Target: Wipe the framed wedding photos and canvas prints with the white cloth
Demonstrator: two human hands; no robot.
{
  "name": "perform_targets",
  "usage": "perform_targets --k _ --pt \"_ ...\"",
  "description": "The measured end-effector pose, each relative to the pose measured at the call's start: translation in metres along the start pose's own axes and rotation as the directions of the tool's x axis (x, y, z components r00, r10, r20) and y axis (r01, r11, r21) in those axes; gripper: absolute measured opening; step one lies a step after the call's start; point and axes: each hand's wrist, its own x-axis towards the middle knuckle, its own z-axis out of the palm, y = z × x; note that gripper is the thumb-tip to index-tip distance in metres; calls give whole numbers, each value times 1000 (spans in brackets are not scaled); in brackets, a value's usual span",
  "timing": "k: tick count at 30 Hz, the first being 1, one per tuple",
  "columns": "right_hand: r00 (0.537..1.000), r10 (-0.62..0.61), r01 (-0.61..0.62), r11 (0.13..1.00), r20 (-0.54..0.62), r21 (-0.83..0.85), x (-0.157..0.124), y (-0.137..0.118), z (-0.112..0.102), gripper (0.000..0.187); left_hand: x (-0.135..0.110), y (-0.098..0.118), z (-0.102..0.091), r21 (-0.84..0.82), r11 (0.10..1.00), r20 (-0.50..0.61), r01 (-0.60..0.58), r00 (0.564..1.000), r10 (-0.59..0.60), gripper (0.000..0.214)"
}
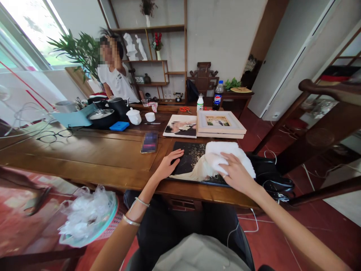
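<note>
A dark photo panel point(184, 160) with a pale gown pictured on it lies at the table's near edge in front of me. My left hand point(168, 163) rests on its left side, fingers stretched out, holding nothing. Over the panel's right part sits a bunched white towel point(239, 156). My right hand point(235, 173) has its fingers on the towel, gripping it against the panel. Just behind are a photo book point(180, 126) and a stack of white picture frames point(221, 123). To the left of the panel lies a phone point(149, 142).
Scissors point(185, 109), a white bottle point(200, 102) and a cola bottle point(217, 96) stand farther back. Teaware, including a white teapot point(133, 116), and glasses point(53, 136) are leftward. A person point(117, 81) is behind the table. A bag-filled basket point(90, 216) stands on the floor.
</note>
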Motion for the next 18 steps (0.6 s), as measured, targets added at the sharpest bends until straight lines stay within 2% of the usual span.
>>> perform_targets --k 4,7,9,12,15,18 --pt "987 -140 127 982 81 143 -31 -48 -16 28 0 0 0 4 1000 3 11 1000 -11 32" --pt "974 -213 193 959 79 206 -38 -56 -20 27 0 0 0 17 1000 9 22 1000 -23 33" --pt "977 -203 187 962 61 199 -32 -42 -18 24 0 0 0 17 1000 12 19 1000 -19 33" --pt "995 -95 93 989 14 119 -11 -4 -10 19 0 -1 -1 8 1000 15 3 1000 -3 32" --pt "999 -1 2 999 -33 45 11 33 0 27 0 0 -1 5 1000 9 0 1000 0 32" --pt "998 19 -19 1000 -55 15 21 47 6 29 0 0 -1 3 1000 8 11 1000 -11 32"
